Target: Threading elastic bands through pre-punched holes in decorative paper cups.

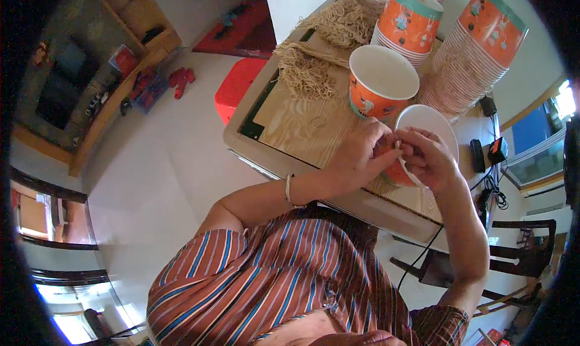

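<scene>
In front of me an orange paper bucket (396, 174) with a white inside leans tilted on the table, its mouth turned to the right. My left hand (365, 150) is closed at its near-left rim, thumb and fingers pinching there. My right hand (426, 156) reaches across the mouth, its fingertips pressed together against the left thumb at the same rim. A tiny pale bit shows between the fingertips, too small to name. Just beyond stands another orange paper bucket (368, 101), upright. Two bundles of tan cord, a near bundle (305, 74) and a far bundle (344, 23), lie at the far left of the table.
Tall nested stacks of paper buckets, a middle stack (406, 29) and a right stack (477, 50), stand at the back. Black adapters (496, 150) and cables lie right. A red stool (238, 89) stands beyond the table's left edge; a dark chair (513, 258) is at right.
</scene>
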`<state>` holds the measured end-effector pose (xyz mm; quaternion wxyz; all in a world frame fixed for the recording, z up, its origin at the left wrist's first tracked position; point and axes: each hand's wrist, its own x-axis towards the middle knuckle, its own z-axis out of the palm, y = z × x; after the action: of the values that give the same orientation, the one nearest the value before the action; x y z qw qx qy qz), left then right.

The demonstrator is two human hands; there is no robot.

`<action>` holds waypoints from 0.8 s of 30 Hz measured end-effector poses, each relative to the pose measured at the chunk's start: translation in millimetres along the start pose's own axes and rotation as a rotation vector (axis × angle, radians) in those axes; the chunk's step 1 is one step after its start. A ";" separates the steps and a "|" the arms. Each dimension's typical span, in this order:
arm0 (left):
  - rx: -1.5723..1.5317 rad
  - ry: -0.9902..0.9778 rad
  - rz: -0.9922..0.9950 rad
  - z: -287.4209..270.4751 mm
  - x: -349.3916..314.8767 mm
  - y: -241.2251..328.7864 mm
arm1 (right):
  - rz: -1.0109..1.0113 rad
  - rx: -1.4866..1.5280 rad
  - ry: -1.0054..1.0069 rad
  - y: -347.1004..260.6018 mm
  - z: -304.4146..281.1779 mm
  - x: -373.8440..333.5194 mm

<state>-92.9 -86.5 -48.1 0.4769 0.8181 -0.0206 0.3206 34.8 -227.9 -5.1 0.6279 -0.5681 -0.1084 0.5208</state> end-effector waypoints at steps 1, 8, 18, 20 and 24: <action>-0.001 0.005 0.001 1.3 -0.7 0.1 | 0.000 -0.005 -0.001 2.1 0.0 -1.5; -0.596 -0.029 -0.535 11.3 -5.7 -3.8 | -0.074 0.077 -0.020 7.9 6.1 -5.3; -0.829 0.019 -0.785 14.1 -6.2 8.6 | -0.074 0.057 0.060 12.0 12.3 -0.2; -0.861 0.003 -0.789 16.4 -7.1 1.6 | -0.082 0.042 0.068 12.0 14.4 0.0; -0.984 0.028 -0.820 20.9 -7.6 -3.9 | -0.077 0.033 0.043 13.1 9.5 2.7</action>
<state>-87.0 -103.1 -62.4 0.8809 0.4405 0.1555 0.0758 22.1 -222.6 -14.0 0.6590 -0.5642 -0.1081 0.4855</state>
